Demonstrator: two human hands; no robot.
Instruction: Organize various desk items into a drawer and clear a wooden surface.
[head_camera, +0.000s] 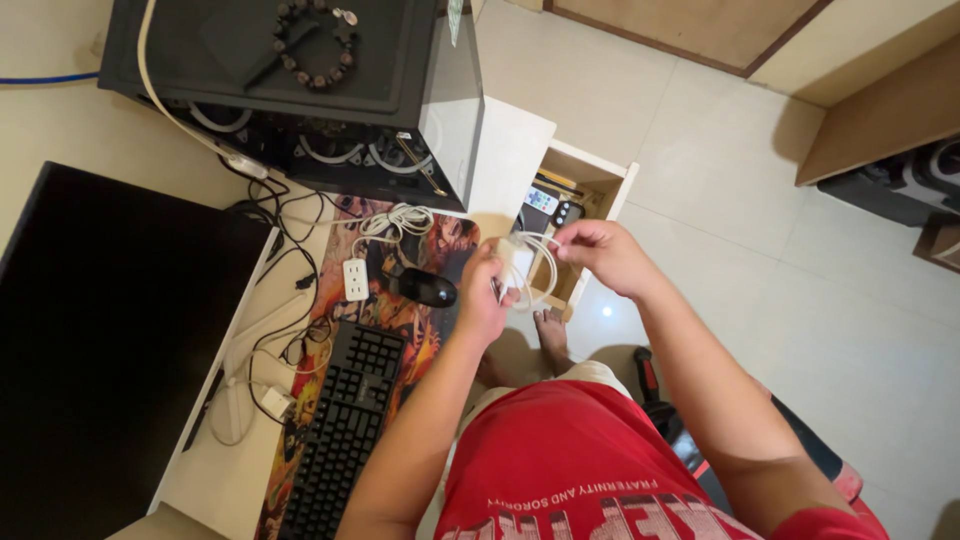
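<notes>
My left hand (483, 292) grips a small white charger block with a coiled white cable (533, 268) looped beside it. My right hand (603, 251) pinches the cable's upper loop, just right of the left hand. Both hands hover over the desk's right edge, above an open drawer (596, 187) that holds a remote and small gadgets. A black mouse (425, 288) lies just left of my left hand on a colourful desk mat (400, 320).
A black keyboard (345, 430) lies on the mat. A white power strip (356, 279) with bundled cords sits behind the mouse. A black computer case (300, 90) with a bead bracelet stands at the back, a dark monitor (100, 340) at left. Tiled floor at right.
</notes>
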